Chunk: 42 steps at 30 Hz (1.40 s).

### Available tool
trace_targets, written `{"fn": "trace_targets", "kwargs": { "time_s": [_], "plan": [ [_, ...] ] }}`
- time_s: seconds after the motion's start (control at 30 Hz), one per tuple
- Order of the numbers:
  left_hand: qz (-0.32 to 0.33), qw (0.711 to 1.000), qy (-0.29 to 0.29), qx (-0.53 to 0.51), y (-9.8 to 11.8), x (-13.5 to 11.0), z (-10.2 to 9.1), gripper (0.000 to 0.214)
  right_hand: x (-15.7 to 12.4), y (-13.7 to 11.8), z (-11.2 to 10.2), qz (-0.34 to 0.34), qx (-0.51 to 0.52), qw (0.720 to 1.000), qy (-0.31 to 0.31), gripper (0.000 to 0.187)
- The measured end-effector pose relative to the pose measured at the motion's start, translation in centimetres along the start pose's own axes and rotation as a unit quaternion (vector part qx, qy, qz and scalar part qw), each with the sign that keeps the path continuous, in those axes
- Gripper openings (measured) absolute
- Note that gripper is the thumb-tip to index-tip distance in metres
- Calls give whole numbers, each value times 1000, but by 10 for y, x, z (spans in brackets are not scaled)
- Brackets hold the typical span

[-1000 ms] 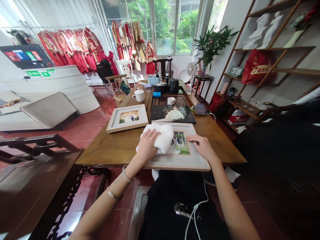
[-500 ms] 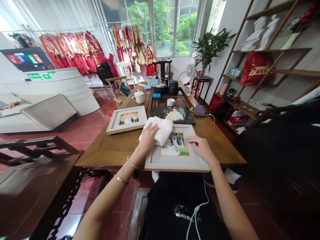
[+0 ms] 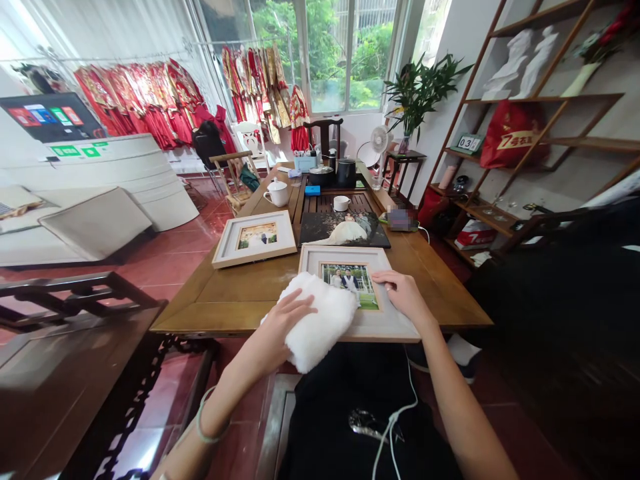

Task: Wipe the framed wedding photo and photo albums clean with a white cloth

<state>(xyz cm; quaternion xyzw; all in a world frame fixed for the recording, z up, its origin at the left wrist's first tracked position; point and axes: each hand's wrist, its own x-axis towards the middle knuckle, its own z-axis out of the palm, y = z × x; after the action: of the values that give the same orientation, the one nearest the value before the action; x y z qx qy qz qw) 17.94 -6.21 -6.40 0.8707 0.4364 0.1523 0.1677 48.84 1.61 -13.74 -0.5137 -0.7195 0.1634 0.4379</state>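
Observation:
A fluffy white cloth (image 3: pixel 325 320) lies over the near left corner of a pale picture frame (image 3: pixel 383 330) and hangs past its edge. My left hand (image 3: pixel 285 323) holds this cloth from above, its thumb side partly hidden. The frame contains a colour photo of two people outdoors and rests at the table's front edge. On its right border lies my right hand (image 3: pixel 400 292), with fingers bent and fingertips touching the frame beside the photo. Whether those fingers grip anything is not clear. Left of it sits a second framed photo (image 3: pixel 257 237), slightly tilted.
Behind the frames, a dark photo panel (image 3: pixel 320 227) lies on the wooden table (image 3: pixel 210 313). A white lidded cup (image 3: pixel 277 193), a small white cup (image 3: pixel 341 203), a blue box (image 3: pixel 313 191) and dark pots (image 3: pixel 346 172) stand farther back. A wooden bench (image 3: pixel 65 360) is at left.
My left hand has drawn the white cloth toward me, from the frame's far left corner to its near left corner. The right hand has stayed in place.

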Motion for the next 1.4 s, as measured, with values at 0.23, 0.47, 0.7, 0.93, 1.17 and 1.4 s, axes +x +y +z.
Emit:
{"fn": "trace_targets", "kwargs": {
  "time_s": [0.23,0.47,0.7,0.93,1.17,1.4],
  "plan": [
    [-14,996,73,48,0,-2,22,64,0,0,-1,-4,6,1000,-6,44],
    [-65,983,88,145,-21,62,20,68,0,0,-5,-10,5,999,-30,46],
    [-62,977,112,168,-47,125,7,59,1,0,-7,-19,-7,999,-48,46],
    [-35,979,38,195,-42,135,6,63,0,1,-4,-13,2,1000,-29,45],
    [4,984,-17,179,-12,110,16,63,-1,3,-2,-16,-12,999,-24,44],
    [61,986,-98,117,14,71,12,77,0,3,-1,-12,-19,1000,-9,42]
  ]
}}
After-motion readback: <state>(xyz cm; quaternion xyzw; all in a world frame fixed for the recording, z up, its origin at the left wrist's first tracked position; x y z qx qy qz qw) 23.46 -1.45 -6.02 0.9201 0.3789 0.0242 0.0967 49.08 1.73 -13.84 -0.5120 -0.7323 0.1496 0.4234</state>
